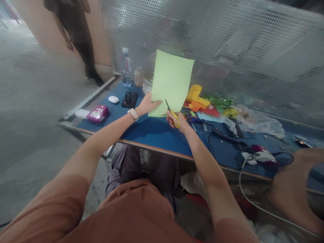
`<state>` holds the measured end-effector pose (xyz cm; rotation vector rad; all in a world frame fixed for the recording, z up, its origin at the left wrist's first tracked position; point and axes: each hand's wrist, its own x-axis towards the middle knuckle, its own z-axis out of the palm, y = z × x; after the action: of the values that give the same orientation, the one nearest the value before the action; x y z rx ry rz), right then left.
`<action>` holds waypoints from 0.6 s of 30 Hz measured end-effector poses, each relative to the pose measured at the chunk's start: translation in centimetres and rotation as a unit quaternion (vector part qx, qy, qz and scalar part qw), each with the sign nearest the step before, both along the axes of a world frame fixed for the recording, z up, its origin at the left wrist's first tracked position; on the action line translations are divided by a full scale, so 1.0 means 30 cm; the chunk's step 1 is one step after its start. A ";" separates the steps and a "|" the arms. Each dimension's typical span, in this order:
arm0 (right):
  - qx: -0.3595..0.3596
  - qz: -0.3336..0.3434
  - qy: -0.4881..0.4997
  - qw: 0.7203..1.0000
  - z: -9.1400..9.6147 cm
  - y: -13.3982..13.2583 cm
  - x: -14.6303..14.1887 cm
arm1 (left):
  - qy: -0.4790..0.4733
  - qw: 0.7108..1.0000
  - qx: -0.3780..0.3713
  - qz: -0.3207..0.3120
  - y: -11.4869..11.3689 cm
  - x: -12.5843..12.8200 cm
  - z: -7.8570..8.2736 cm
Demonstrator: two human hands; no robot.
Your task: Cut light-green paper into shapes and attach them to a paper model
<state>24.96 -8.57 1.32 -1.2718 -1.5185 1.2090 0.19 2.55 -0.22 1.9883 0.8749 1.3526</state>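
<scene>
A sheet of light green paper [172,77] stands tilted up above the blue table. My left hand [149,104] grips its lower left edge, thumb on the near face and the other fingers behind. In my right hand [177,120] is a pair of scissors [174,115] with yellow handles and dark blades, my fingers closed round the handles. The blades point up and to the left, in front of the paper's lower part. Whether they touch the paper I cannot tell.
On the blue table [149,131] stand a water bottle [126,69] and a jar [139,77]. Left lie a black phone-like object [129,99], a white case [113,99] and a purple packet [98,113]. Right are yellow cutouts [196,98], cables and plastic bags [263,121]. Another person's arm [291,182] reaches in.
</scene>
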 end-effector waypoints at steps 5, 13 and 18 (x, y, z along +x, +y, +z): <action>0.006 0.004 -0.002 1.000 0.009 -0.010 -0.002 | 0.002 1.000 -0.006 0.007 -0.007 0.009 -0.001; -0.025 -0.001 -0.026 0.999 0.016 -0.006 -0.010 | -0.023 0.999 0.008 0.048 -0.013 -0.003 0.023; -0.027 -0.005 -0.027 0.999 0.025 -0.012 -0.016 | -0.025 0.999 0.004 0.020 -0.018 -0.012 0.041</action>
<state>24.49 -8.93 2.07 -1.3560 -1.5259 1.2254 -0.17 1.99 1.01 1.9433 0.8915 1.4236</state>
